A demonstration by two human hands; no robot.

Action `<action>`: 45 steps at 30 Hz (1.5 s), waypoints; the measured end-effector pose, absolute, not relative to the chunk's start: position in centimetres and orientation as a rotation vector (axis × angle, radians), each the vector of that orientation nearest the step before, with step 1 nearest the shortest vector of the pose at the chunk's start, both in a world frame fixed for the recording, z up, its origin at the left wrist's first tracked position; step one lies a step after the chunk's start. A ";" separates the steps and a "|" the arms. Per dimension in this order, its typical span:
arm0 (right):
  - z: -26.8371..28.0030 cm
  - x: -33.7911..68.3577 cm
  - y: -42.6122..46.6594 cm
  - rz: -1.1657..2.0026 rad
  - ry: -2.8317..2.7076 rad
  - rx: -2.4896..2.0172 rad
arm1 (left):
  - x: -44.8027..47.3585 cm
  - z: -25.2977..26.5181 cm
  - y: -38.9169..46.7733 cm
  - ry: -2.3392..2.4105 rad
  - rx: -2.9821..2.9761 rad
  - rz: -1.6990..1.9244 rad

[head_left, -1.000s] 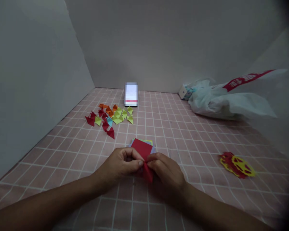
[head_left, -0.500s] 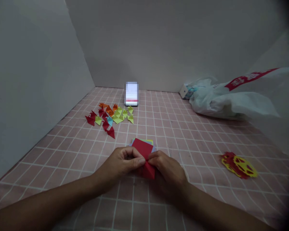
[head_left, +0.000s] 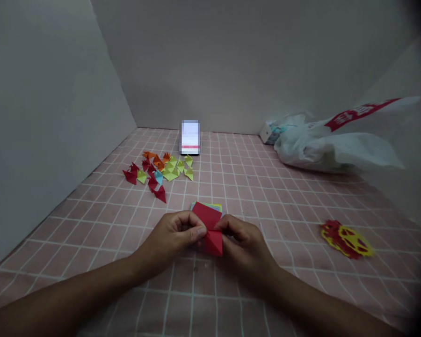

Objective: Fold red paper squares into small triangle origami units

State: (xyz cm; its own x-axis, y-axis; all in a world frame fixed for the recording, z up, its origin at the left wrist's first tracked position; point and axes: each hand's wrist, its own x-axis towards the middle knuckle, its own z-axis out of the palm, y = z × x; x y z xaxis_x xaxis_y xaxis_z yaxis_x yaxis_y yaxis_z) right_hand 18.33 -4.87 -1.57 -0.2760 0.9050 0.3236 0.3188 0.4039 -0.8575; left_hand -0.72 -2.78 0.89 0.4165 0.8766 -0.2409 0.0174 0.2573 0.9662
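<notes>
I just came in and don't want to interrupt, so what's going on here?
A person has a small piece of folded red paper between the fingers of the left hand and right hand. Creases show on it. Just beyond lies a stack of paper with a red sheet on top. Farther back, to the left, sits a cluster of small folded paper figures in red, orange, yellow-green and blue.

White characters [head_left: 352, 116] on the plastic bag [head_left: 307, 149] are illegible.
</notes>
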 end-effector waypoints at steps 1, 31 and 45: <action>-1.6 18.3 -4.8 0.883 -1.804 -1.058 | -0.7 0.9 -2.8 0.988 1.169 0.724; -1.5 18.1 -5.1 0.683 -1.917 -0.902 | -0.4 0.7 -3.1 0.905 0.975 0.615; -1.0 18.3 -4.8 0.925 -1.824 -1.037 | -0.8 0.1 -2.8 0.936 1.048 0.606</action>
State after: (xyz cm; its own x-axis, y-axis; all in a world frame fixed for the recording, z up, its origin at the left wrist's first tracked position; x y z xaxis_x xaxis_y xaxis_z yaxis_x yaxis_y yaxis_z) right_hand 18.32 -4.81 -1.02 -0.3212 0.9003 0.2937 0.2950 0.3899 -0.8723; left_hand -0.80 -2.80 0.13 0.4908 0.7974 -0.3510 0.0060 0.3997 0.9166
